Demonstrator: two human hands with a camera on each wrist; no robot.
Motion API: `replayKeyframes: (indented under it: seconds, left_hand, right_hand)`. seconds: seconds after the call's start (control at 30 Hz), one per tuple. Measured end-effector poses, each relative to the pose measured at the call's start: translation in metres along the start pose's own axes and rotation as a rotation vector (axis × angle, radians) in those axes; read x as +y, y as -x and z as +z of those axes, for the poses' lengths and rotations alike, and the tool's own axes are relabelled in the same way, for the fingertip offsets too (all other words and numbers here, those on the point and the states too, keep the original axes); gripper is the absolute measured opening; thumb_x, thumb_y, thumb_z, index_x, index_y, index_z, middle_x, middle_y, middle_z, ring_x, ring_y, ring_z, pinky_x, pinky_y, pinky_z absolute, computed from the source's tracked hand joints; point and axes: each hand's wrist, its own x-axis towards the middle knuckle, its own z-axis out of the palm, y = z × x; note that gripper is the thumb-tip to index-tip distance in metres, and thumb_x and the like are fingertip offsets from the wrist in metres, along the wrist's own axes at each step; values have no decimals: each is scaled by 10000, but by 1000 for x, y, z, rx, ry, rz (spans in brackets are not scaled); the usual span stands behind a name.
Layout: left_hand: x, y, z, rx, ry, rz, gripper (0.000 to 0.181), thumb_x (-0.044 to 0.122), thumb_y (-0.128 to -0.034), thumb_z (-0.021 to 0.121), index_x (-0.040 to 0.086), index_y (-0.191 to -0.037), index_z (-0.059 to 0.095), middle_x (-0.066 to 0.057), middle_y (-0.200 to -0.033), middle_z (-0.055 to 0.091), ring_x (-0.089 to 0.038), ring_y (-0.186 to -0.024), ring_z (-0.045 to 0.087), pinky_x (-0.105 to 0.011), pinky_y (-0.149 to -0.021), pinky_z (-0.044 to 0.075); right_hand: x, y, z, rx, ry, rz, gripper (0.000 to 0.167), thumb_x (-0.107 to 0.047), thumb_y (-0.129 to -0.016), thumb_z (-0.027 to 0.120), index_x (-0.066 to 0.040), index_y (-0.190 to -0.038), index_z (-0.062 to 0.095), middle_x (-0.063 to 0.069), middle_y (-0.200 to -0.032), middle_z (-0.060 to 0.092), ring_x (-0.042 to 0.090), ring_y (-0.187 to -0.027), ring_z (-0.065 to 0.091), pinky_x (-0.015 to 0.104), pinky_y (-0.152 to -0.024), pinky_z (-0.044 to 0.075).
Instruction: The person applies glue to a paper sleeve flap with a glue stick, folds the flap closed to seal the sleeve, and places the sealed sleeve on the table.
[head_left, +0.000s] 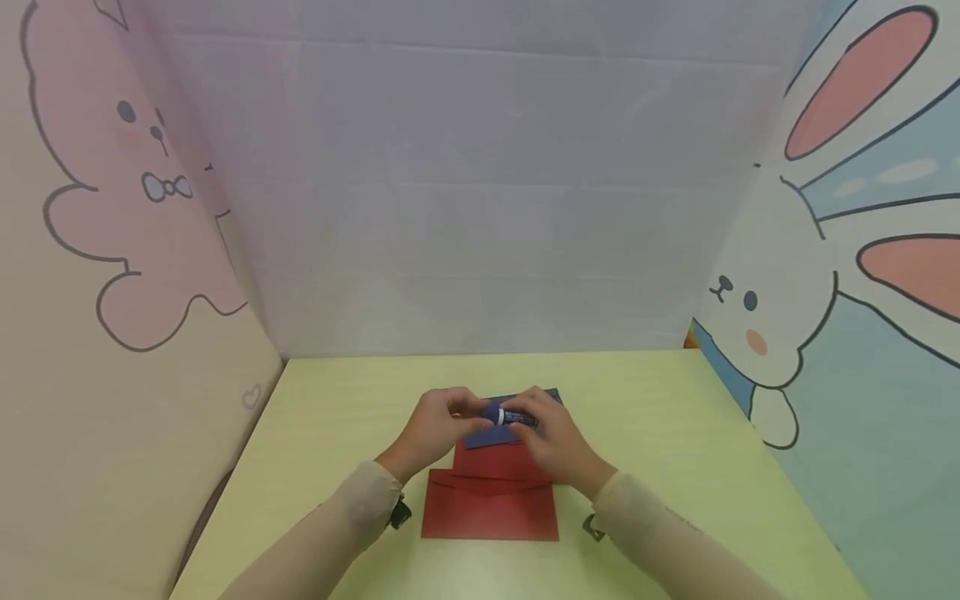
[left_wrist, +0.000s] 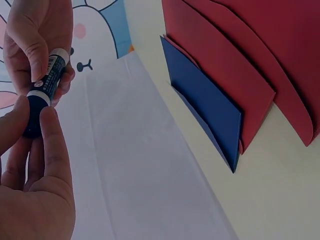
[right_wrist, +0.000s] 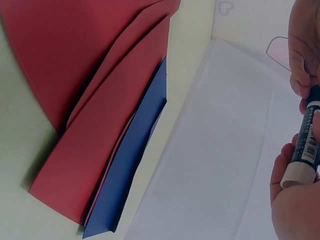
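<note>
Between my two hands is a glue stick (head_left: 506, 416) with a dark blue cap (left_wrist: 34, 115), a printed label and a white base (right_wrist: 298, 175). My left hand (head_left: 441, 427) pinches the cap between thumb and fingers. My right hand (head_left: 557, 437) grips the labelled body, fingers curled round it. Both hands are above a blue envelope (head_left: 483, 437), seen below the glue stick. The cap sits against the white collar of the tube in the left wrist view. Part of the right hand is cut off in the right wrist view.
Two red envelopes lie overlapped on the pale yellow table (head_left: 345, 400): a nearer one (head_left: 491, 515) and one behind it (head_left: 487, 461), partly under the blue envelope. A white sheet (head_left: 480, 208) rises behind the table, with cartoon-printed panels on the left (head_left: 142, 275) and right (head_left: 862, 375).
</note>
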Motion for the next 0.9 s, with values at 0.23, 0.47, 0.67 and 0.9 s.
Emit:
replayKeyframes:
  seconds: [0.23,0.47,0.67,0.9]
  left_hand:
    - [-6,2,8,-8,3,-25,125,125,-997,964,103,-1106,906,-108,-1182,915,-193,-1097,872,-234,-903,680]
    - [-7,-1,9,-20,-16,-11,204,176,-1029,938,115,-1220,899,-76,-1163,902,-149,-1084,847,-320,-972,700]
    - [-15,0,6,-49,-2,-34,294,201,-1093,862,90,-1365,855,-116,-1291,864,-203,-1184,817,-408,-1032,696]
    - [-18,0,3,-70,52,-68,326,223,-1125,826,71,-1413,829,-166,-1377,841,-215,-1202,809,-451,-1025,712]
  right_hand:
    - [0,6,7,-6,24,-12,247,64,-1070,763,-13,-1304,784,104,-1214,774,170,-1111,756,340,-997,692]
    - [2,10,8,-23,-25,81,227,-35,-1117,767,-15,-1343,787,103,-1186,779,107,-1025,695,286,-910,631]
    - [9,13,9,-68,-27,150,284,-167,-1122,803,-44,-1378,806,55,-1141,804,53,-1011,642,264,-884,583]
    - [11,15,10,-101,-63,193,316,-219,-1117,820,-57,-1388,807,49,-1153,825,15,-986,657,257,-921,607]
